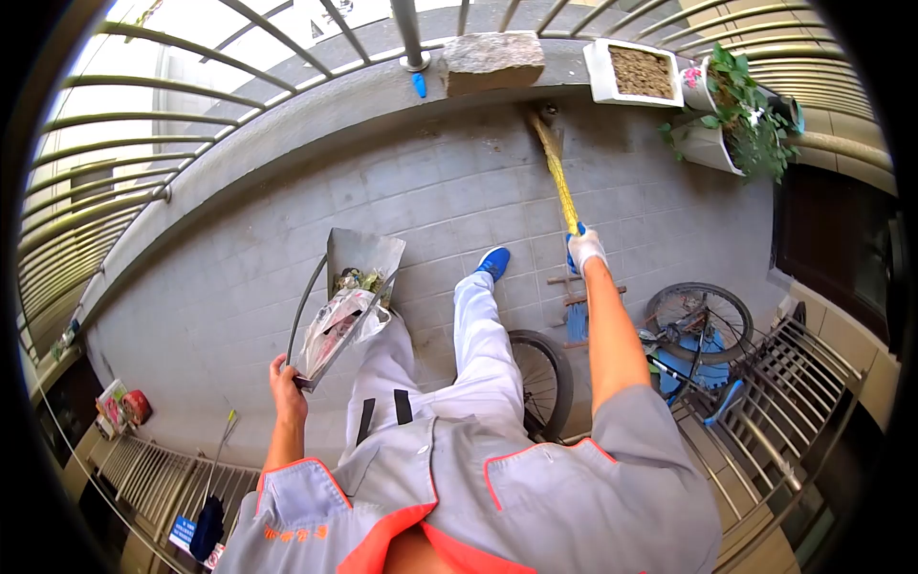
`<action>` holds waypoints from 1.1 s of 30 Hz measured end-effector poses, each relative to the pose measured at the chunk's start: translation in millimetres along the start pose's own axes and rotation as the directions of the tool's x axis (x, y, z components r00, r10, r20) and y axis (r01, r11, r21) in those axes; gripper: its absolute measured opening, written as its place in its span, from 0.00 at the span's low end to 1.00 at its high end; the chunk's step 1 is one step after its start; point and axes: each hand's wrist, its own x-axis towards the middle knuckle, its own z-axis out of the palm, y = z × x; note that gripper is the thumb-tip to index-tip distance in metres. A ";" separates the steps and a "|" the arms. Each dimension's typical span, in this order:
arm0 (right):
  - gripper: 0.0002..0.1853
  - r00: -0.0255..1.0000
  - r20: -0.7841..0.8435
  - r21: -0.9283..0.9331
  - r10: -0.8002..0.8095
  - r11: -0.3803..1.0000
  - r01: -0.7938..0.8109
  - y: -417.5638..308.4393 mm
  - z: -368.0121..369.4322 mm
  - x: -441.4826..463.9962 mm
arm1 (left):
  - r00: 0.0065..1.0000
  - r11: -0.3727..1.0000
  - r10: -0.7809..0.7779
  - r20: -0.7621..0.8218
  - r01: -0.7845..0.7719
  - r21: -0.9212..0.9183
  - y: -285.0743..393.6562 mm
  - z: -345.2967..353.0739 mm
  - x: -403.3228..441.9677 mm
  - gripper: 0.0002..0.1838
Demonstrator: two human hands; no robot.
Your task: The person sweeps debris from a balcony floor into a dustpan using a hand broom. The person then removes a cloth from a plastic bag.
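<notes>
Head camera shows a grey dustpan [381, 252] holding litter [335, 320].

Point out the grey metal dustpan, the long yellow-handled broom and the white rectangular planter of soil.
Grey metal dustpan [380, 253]: head view, on its bare metal panel.
Yellow-handled broom [562, 187]: head view, on the handle.
White rectangular planter [600, 75]: head view, on its left rim.

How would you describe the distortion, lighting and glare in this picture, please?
In the head view, strong wide-angle distortion bows the railing and blackens the corners; in the head view, the background at upper left looks washed out, while soft light leaves few hard shadows on the tiled floor; also in the head view, crumpled plastic in the dustpan shines.
</notes>
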 end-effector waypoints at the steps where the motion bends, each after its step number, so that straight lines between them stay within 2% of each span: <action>1: 0.22 0.996 0.070 0.070 0.054 0.996 -0.059 -15.6 10.4 2.7 | 1.000 1.000 0.003 -0.005 -0.003 -0.026 -2.1 -5.2 1.1 0.25; 2: 0.22 0.984 0.143 0.135 0.108 0.983 -0.127 -27.2 20.8 1.0 | 1.000 0.999 0.005 -0.008 -0.005 -0.051 -3.5 -11.8 2.8 0.25; 5: 0.23 0.991 0.133 -0.137 -0.006 0.990 0.024 -37.9 65.3 -23.0 | 0.999 0.995 0.035 -0.028 -0.037 -0.089 -13.6 -33.6 9.9 0.25; 6: 0.23 0.991 0.136 -0.146 -0.009 0.989 0.029 -37.2 71.7 -36.6 | 0.999 0.997 0.029 -0.043 -0.033 -0.077 -12.8 -38.6 10.5 0.25; 8: 0.26 0.974 0.222 -0.049 -0.054 0.997 0.066 -34.2 80.4 -56.3 | 0.997 0.997 0.016 -0.072 -0.022 -0.079 -10.1 -46.4 13.5 0.25; 11: 0.27 0.949 0.304 -0.009 -0.089 0.995 0.096 -31.8 53.2 -89.8 | 0.994 0.997 0.000 -0.107 -0.008 -0.073 -18.4 -70.5 25.1 0.25; 15: 0.28 0.975 0.192 -0.071 -0.109 0.990 0.125 -21.1 33.9 -121.1 | 0.990 0.994 -0.026 -0.141 0.010 -0.109 -21.1 -93.7 22.5 0.25; 17: 0.30 0.993 0.052 -0.086 -0.104 0.990 0.108 -18.3 41.9 -114.9 | 0.988 0.993 -0.030 -0.152 0.011 -0.120 -27.2 -105.7 26.3 0.26; 18: 0.28 0.995 0.057 0.044 -0.079 0.996 0.076 -28.5 49.1 -113.0 | 0.988 0.992 -0.025 -0.155 0.004 -0.130 -32.5 -114.7 28.1 0.26; 19: 0.28 0.994 0.060 0.041 -0.086 0.996 0.083 -36.3 61.2 -100.9 | 0.987 0.990 -0.018 -0.161 -0.004 -0.138 -34.8 -122.4 29.4 0.26; 21: 0.27 0.979 0.199 0.155 0.044 0.985 -0.076 -57.4 90.6 -76.1 | 0.982 0.988 -0.036 -0.184 0.007 -0.154 -38.5 -133.1 30.5 0.26; 23: 0.26 0.973 0.227 0.056 0.030 0.997 -0.044 -86.5 126.6 -88.5 | 0.976 0.986 -0.059 -0.210 0.024 -0.167 -43.0 -148.9 30.3 0.26; 24: 0.27 0.978 0.205 -0.052 -0.048 0.997 0.060 -74.2 159.9 -69.0 | 0.975 0.984 -0.049 -0.215 0.010 -0.177 -48.0 -157.5 31.4 0.26; 26: 0.26 0.959 0.184 -0.196 -0.214 0.949 0.249 -85.6 193.1 -89.7 | 0.975 0.981 -0.046 -0.217 0.003 -0.194 -62.9 -172.5 36.5 0.26; 27: 0.25 0.954 0.249 -0.174 -0.165 0.962 0.212 -115.3 188.8 -133.3 | 0.971 0.972 -0.037 -0.235 -0.019 -0.233 -73.9 -183.1 44.2 0.26; 28: 0.25 0.937 0.292 -0.200 -0.191 0.946 0.255 -112.0 211.6 -128.6 | 0.965 0.963 -0.032 -0.259 -0.039 -0.266 -78.4 -191.0 46.1 0.26; 29: 0.24 0.916 0.271 -0.213 -0.296 0.910 0.357 -95.9 248.5 -110.5 | 0.965 0.961 -0.034 -0.259 -0.039 -0.274 -79.8 -196.0 46.0 0.26; 33: 0.29 0.876 0.372 -0.252 -0.306 0.875 0.413 -153.4 258.5 -195.8 | 0.959 0.957 -0.066 -0.274 -0.016 -0.288 -83.8 -216.9 44.7 0.26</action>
